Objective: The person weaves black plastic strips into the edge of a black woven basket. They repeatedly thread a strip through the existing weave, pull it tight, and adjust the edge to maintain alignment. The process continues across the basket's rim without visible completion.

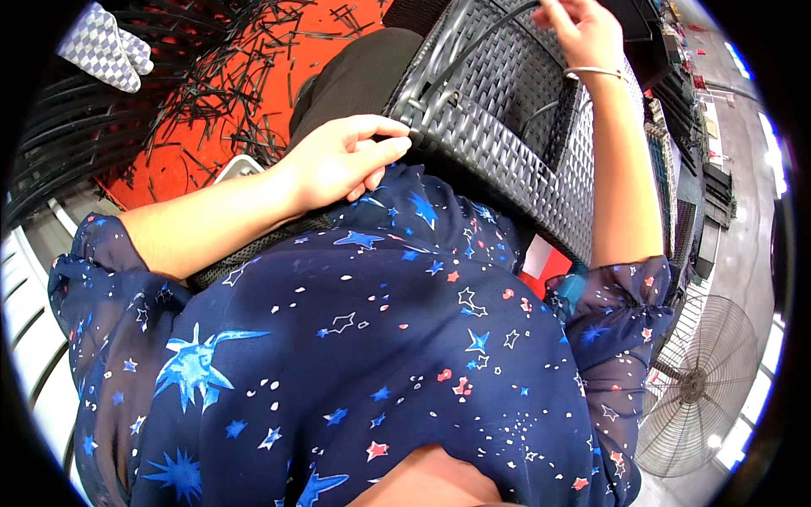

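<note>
Mid-frame my left hand (pixel 342 160) pinches closed on the edge of the grey woven panel (pixel 507 127); top centre my right hand (pixel 579 29) grips a black strand (pixel 473 46), mid-weave; next pull needs steady tension, I judge

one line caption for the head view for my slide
Left hand pinches the edge of a grey woven plastic basket while the right hand pulls a black strand.

Woven panel (pixel 515 127) on lap; left hand (pixel 342 160) at near corner, right hand (pixel 583 29) at far edge, strips (pixel 228 93) on floor left.
</note>
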### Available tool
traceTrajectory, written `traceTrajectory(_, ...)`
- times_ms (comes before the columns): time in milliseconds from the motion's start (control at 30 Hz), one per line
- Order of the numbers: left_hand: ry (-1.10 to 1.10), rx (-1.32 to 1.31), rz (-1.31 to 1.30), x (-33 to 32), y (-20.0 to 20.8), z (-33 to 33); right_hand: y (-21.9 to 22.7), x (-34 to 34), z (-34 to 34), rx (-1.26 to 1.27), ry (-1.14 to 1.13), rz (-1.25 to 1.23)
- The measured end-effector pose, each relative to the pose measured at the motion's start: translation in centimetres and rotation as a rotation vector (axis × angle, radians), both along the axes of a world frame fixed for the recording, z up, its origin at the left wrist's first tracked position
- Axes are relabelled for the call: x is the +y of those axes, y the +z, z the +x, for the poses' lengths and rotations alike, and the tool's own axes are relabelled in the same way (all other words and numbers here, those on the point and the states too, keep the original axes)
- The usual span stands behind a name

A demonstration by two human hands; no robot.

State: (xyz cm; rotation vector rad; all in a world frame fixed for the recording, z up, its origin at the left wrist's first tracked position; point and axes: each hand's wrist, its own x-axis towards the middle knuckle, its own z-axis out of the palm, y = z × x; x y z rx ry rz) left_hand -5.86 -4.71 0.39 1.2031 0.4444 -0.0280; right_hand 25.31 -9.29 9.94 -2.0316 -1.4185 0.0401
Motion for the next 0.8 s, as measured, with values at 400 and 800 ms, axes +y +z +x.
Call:
traceTrajectory(400, 0.085, 0.032, 0.116, 0.2, 0.3, -0.7, -4.4, -0.7, 0.6, 0.112, -0.059, 0.210)
traceTrajectory(800, 0.202, 0.147, 0.005, 1.0, 0.5, 0.1, -8.5, -3.6, -3.7, 0.051, -0.032, -0.359)
